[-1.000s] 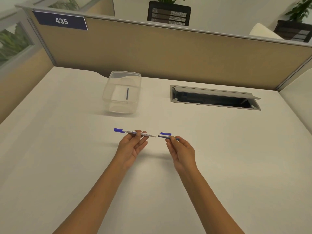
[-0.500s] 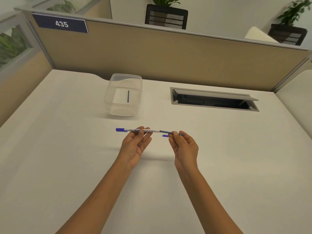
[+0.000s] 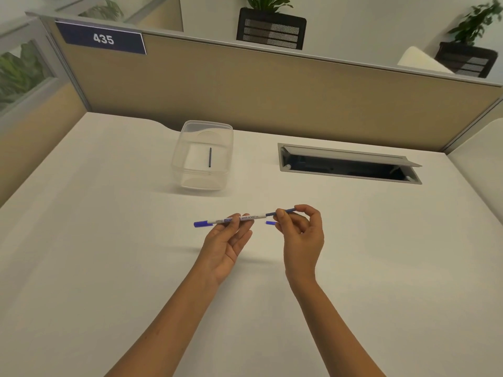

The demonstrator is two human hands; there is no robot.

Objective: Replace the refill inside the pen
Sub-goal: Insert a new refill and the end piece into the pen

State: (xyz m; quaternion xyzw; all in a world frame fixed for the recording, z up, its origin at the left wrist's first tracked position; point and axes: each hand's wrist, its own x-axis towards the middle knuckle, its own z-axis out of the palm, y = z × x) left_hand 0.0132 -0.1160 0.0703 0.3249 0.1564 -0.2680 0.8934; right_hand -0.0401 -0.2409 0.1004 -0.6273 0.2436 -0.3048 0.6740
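My left hand pinches a white pen barrel with a blue cap at its left end, held level above the desk. My right hand grips a dark blue refill whose left end meets the barrel's open right end; part of it still sticks out to the right of my fingers. A small blue end plug pokes out below my right fingers. Another dark refill lies inside a clear plastic container farther back.
A white desk is enclosed by tan partition walls. An open grey cable hatch is sunk into the desk at the back right. A blue sign reading 435 hangs on the partition.
The refill and barrel were apart a second ago; my right hand brought the refill leftward to the barrel's open end, and it now sits partly joined with it.
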